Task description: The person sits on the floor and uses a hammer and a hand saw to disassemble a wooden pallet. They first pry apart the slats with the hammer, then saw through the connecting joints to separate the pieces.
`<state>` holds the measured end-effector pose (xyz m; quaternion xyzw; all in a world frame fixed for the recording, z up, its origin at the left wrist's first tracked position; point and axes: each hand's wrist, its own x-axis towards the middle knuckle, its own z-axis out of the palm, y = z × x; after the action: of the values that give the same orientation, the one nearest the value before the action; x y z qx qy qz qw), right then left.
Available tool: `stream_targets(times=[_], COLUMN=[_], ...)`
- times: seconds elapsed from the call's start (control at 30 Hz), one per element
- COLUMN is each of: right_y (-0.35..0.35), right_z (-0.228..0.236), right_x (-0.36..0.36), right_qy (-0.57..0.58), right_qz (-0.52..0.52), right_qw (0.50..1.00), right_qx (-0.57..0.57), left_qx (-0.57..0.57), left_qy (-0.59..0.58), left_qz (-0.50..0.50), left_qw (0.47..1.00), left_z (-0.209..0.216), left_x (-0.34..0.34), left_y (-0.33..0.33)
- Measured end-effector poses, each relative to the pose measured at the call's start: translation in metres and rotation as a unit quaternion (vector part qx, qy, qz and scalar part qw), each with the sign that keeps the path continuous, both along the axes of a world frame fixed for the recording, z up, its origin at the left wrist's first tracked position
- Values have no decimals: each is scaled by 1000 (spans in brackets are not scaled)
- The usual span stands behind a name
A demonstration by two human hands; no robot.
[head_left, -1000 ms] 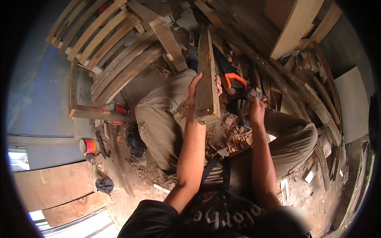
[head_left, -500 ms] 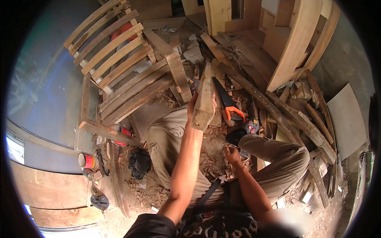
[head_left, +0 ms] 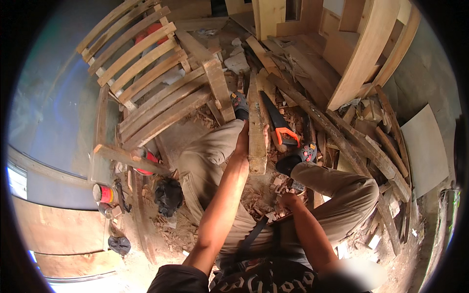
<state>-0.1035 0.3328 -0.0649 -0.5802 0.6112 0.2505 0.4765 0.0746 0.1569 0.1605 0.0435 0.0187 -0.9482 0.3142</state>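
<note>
Left hand (head_left: 243,141) fingers clamp the plank (head_left: 257,129) beside the saw (head_left: 276,122); right hand (head_left: 288,200) rests among chips, its fingers' spread unclear.

My left hand (head_left: 243,141) grips the plank (head_left: 256,129) standing between my knees. Right of the plank lies the saw (head_left: 279,122), left of it the pallet (head_left: 151,83). My right hand (head_left: 288,201) rests in the chips (head_left: 254,198) just behind the plank's near end.

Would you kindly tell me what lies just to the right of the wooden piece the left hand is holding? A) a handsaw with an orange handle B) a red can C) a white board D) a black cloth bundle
A: the handsaw with its orange handle lies on the chips right beside the wooden piece that the left hand grips.
</note>
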Motion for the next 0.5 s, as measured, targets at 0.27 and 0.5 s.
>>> stream_targets(times=[0.27, 0.5], right_y=[16, 90], right_z=[128, 275], right_x=[-1, 27], right_qy=[-130, -443], right_qz=[-299, -573], right_qw=[889, 618], right_qx=[-322, -306], left_qx=[-79, -12], left_qy=[-190, -257], left_qz=[39, 88], left_qw=[978, 962], left_z=[-14, 3], left_x=[-7, -31], left_y=[4, 4])
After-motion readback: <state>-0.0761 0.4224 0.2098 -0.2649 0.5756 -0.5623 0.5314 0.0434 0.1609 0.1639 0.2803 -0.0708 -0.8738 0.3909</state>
